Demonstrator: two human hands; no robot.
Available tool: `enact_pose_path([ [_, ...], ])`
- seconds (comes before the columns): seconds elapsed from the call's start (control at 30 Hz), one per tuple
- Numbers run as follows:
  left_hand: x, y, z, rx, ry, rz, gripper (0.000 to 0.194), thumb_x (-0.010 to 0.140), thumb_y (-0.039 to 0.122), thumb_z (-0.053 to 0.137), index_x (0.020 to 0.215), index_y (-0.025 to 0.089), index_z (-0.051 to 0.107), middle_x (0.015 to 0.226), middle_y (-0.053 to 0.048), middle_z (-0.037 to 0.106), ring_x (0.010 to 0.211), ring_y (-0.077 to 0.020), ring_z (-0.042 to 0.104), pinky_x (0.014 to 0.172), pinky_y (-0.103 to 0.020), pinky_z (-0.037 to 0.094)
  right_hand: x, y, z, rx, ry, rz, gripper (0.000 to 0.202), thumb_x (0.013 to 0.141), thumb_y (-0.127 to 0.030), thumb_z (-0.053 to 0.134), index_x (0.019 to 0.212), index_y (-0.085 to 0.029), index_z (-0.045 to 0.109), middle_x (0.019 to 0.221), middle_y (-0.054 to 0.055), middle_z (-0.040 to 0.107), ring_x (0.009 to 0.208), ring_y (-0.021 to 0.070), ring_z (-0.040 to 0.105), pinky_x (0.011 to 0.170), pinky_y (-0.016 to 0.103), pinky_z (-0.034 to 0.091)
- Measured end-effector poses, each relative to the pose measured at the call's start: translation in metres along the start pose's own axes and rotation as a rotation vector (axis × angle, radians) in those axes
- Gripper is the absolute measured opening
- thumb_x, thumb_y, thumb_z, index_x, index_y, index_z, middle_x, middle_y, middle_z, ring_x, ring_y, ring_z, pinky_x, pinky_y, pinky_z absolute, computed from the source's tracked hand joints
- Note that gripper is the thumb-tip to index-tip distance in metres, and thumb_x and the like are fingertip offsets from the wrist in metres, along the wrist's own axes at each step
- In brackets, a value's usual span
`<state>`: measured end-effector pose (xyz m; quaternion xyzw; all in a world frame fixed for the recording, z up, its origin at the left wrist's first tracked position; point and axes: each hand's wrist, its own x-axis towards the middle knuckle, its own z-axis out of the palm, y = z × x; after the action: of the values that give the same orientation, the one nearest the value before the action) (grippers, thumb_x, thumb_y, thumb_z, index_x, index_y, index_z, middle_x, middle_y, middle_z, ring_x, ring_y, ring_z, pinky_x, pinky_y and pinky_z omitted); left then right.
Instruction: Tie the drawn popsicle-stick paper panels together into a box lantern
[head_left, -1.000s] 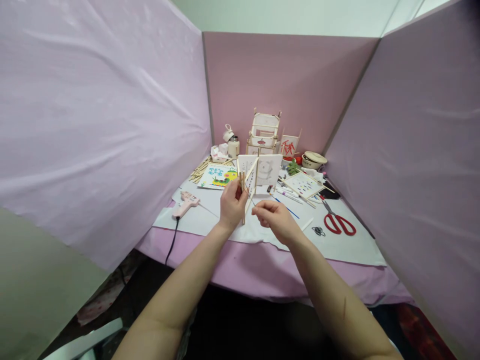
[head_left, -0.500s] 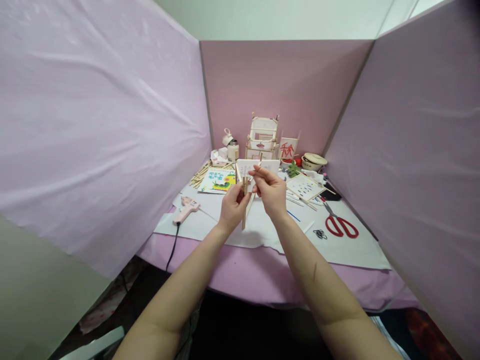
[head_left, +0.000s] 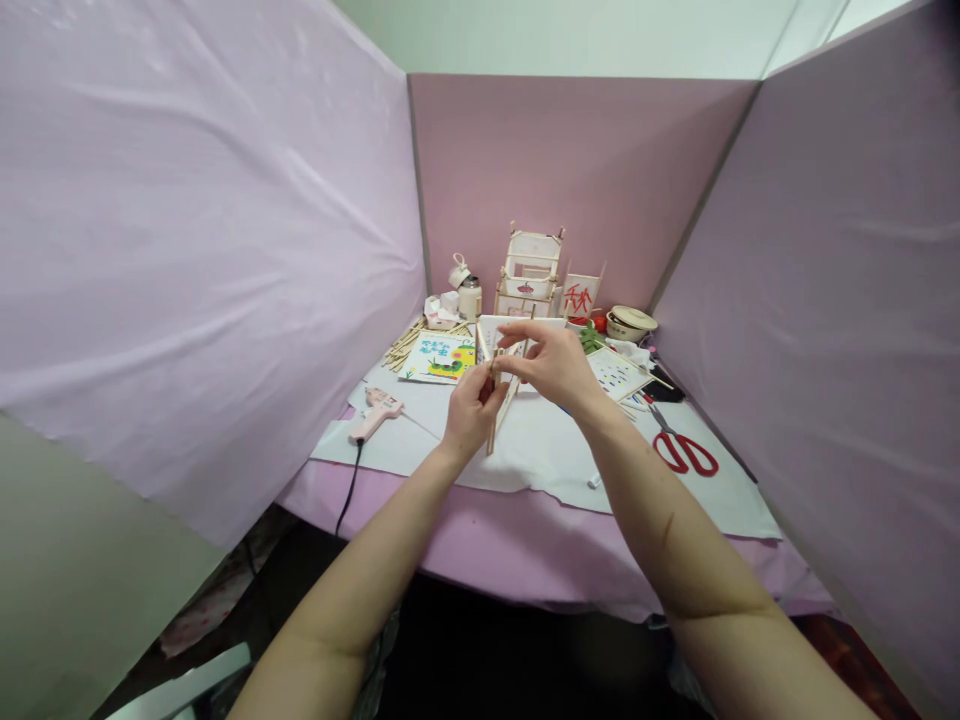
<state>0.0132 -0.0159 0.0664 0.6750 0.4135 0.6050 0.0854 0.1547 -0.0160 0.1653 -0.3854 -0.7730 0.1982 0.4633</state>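
Observation:
My left hand [head_left: 471, 408] is closed around thin wooden sticks [head_left: 491, 436], which it holds upright above the front of the table. They belong to, or stand right before, a stick frame with white panels [head_left: 491, 326]; I cannot tell which. My right hand [head_left: 553, 362] reaches across to the sticks' upper end, its thumb against them just above the left hand. The right index finger curls over above the thumb, and whatever lies between these fingertips is too small to make out.
A pink glue gun [head_left: 376, 414] with a black cord lies at left. Red-handled scissors [head_left: 684, 450] lie at right. Behind are a caterpillar picture [head_left: 441, 358], loose sticks [head_left: 403, 346], a stick-built stand [head_left: 531, 262], a jar [head_left: 469, 298] and a lidded bowl [head_left: 630, 322].
My right hand has turned and come down to the sticks' top, its forearm swinging right over the black bands. My left hand keeps its hold. The view has shifted slightly.

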Motion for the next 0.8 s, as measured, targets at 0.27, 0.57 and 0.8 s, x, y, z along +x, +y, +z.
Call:
enact_pose_path([
  [0.27, 0.0, 0.007, -0.002, -0.038, -0.036, 0.05, 0.014, 0.089, 0.031, 0.055, 0.097, 0.02, 0.061, 0.078, -0.001, 0.056, 0.069, -0.0131, 0.049, 0.065, -0.025, 0.041, -0.017, -0.016, 0.018, -0.311, 0.004, -0.053, 0.005, 0.078, -0.021, 0.055, 0.079, -0.019, 0.059, 0.084, 0.004, 0.063, 0.075, 0.0165, 0.056, 0.069, 0.029, 0.041],
  [0.57, 0.0, 0.0, -0.004, -0.047, -0.057, 0.001, 0.033, 0.088, 0.033, 0.058, 0.119, 0.024, 0.06, 0.077, 0.0, 0.052, 0.069, -0.0123, 0.047, 0.065, -0.024, 0.042, -0.08, 0.045, 0.019, 0.838, 0.538, 0.413, 0.018, 0.069, -0.027, 0.067, 0.077, -0.023, 0.051, 0.066, -0.006, 0.047, 0.05, 0.008, 0.044, 0.045, 0.021, 0.034],
  [0.8, -0.004, -0.002, 0.005, -0.128, -0.003, -0.018, 0.042, 0.087, 0.037, 0.06, 0.126, 0.025, 0.054, 0.08, 0.0, 0.054, 0.068, -0.012, 0.049, 0.067, -0.025, 0.045, -0.058, 0.023, 0.02, 0.098, 0.333, -0.076, 0.027, 0.089, -0.031, 0.054, 0.113, -0.025, 0.064, 0.117, 0.009, 0.062, 0.108, 0.022, 0.057, 0.088, 0.037, 0.05],
])
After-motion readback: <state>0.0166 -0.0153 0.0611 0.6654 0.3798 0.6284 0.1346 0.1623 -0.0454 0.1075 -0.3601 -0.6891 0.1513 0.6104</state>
